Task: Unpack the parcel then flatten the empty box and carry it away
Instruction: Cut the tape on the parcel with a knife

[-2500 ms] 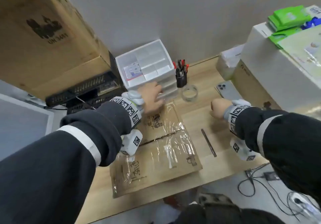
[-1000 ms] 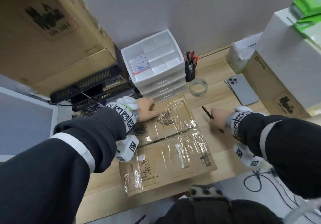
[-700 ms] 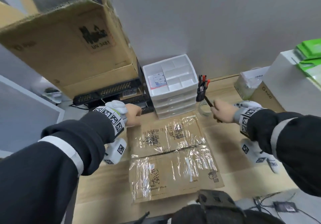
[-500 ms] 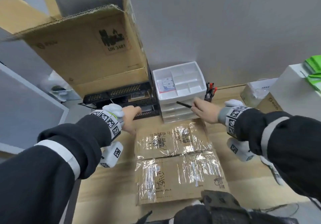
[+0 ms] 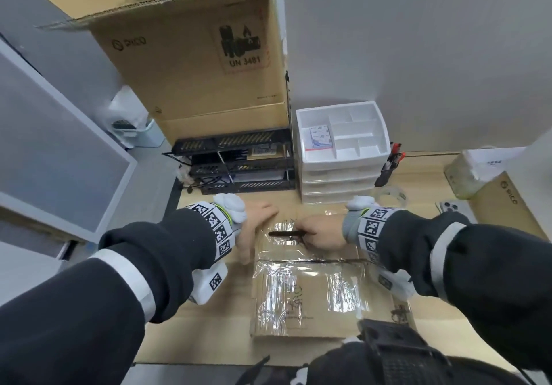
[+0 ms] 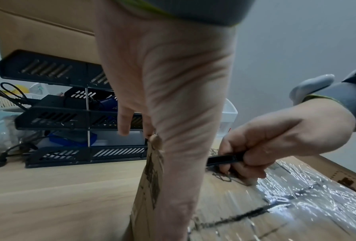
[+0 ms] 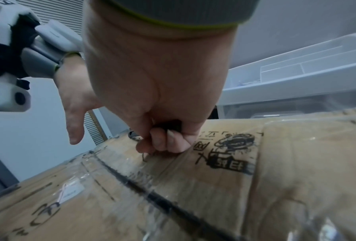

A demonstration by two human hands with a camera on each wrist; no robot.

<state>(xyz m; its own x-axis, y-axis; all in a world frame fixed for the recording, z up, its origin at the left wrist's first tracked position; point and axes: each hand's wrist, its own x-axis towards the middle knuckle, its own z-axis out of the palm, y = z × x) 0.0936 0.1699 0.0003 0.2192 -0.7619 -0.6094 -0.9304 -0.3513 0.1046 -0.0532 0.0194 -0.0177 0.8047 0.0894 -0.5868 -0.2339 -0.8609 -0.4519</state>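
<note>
The parcel [image 5: 310, 292] is a flat brown cardboard box, sealed with shiny clear tape, lying in the middle of the wooden desk. My left hand [image 5: 257, 225] rests with straight fingers against the box's far left corner; in the left wrist view the left hand [image 6: 164, 117] lies along the box edge [image 6: 152, 171]. My right hand [image 5: 318, 233] grips a thin black cutter [image 5: 283, 233] that points left over the box's far half. In the right wrist view the right hand [image 7: 160, 117] is a fist resting on the taped top [image 7: 193, 195]. The cutter's tip is hidden.
A white drawer unit [image 5: 343, 157] and a black tray rack [image 5: 239, 166] stand just behind the parcel. A big open carton [image 5: 203, 62] sits on the rack. A pen pot [image 5: 386, 168], tape roll [image 5: 392, 195], phone [image 5: 450, 207] and another carton [image 5: 504, 205] lie at the right.
My right hand took the black cutter off the desk and brought it leftward onto the box's far half. My left hand slid to the box's far left corner.
</note>
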